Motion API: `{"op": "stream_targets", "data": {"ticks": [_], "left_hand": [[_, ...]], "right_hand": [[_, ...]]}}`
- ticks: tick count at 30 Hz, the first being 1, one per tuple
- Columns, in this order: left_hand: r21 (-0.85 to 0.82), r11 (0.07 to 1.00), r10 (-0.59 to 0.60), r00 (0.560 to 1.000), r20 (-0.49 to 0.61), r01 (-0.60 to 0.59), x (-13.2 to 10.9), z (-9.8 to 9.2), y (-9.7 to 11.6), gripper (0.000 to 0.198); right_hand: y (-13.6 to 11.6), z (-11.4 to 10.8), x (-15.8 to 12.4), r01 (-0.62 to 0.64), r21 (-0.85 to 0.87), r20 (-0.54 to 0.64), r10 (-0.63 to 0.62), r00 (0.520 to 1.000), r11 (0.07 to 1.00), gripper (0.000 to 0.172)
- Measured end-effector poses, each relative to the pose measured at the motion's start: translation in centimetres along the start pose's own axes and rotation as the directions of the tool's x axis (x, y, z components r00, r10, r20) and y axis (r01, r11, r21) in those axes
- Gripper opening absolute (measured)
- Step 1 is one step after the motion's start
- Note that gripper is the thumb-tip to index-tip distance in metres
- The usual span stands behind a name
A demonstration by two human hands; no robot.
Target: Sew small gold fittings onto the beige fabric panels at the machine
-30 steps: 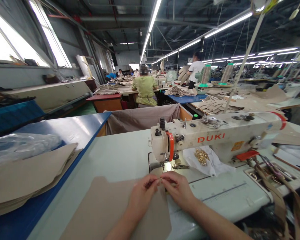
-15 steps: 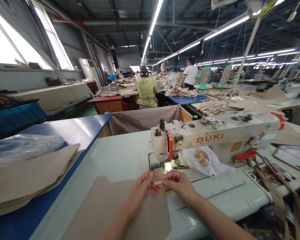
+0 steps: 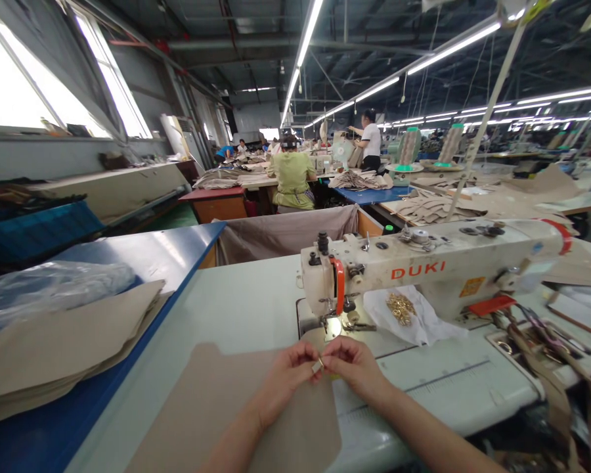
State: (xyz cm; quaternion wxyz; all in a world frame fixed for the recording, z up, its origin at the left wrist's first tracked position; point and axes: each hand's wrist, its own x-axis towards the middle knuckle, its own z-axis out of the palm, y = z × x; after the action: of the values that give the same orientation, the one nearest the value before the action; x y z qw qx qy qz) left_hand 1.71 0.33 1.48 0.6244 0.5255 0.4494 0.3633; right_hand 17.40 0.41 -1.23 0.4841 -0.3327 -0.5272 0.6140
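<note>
My left hand (image 3: 286,376) and my right hand (image 3: 352,365) meet fingertip to fingertip just in front of the needle of a white DUKI sewing machine (image 3: 438,266). Between them they pinch a small pale strip with a metal ring (image 3: 319,363). Both hands hover over a large tan cut panel (image 3: 221,410) lying flat on the pale green sewing table (image 3: 246,305). Gold metal rings (image 3: 400,308) lie on a white cloth under the machine arm, right of my hands.
A stack of tan panels (image 3: 59,348) and a clear plastic bag (image 3: 44,292) rest on the blue table at left. Straps and tools (image 3: 536,338) lie in a tray at right. Other people sit and stand at tables (image 3: 291,177) farther back.
My hands have drawn closer together and slightly lower, the pale strip between them now shorter and bunched at the fingertips. The view has shifted a little to the right.
</note>
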Motion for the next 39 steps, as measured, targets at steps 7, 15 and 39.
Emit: {"op": "stream_targets", "data": {"ticks": [7, 15, 39], "left_hand": [[0.282, 0.954, 0.141, 0.982, -0.129, -0.1, 0.0, -0.4, -1.3, 0.001], [0.118, 0.99, 0.094, 0.99, -0.104, -0.082, 0.1, -0.8, -1.3, 0.014], [0.031, 0.992, 0.126, 0.968, -0.215, -0.122, 0.0, -0.2, -0.8, 0.021]], "right_hand": [[-0.6, 0.5, -1.0, 0.156, -0.454, -0.006, -0.178, 0.984, 0.877, 0.021], [-0.2, 0.1, -0.8, 0.308, -0.517, 0.024, -0.346, 0.938, 0.799, 0.013], [0.5, 0.3, -0.5, 0.086, -0.311, -0.151, -0.139, 0.979, 0.946, 0.015]]}}
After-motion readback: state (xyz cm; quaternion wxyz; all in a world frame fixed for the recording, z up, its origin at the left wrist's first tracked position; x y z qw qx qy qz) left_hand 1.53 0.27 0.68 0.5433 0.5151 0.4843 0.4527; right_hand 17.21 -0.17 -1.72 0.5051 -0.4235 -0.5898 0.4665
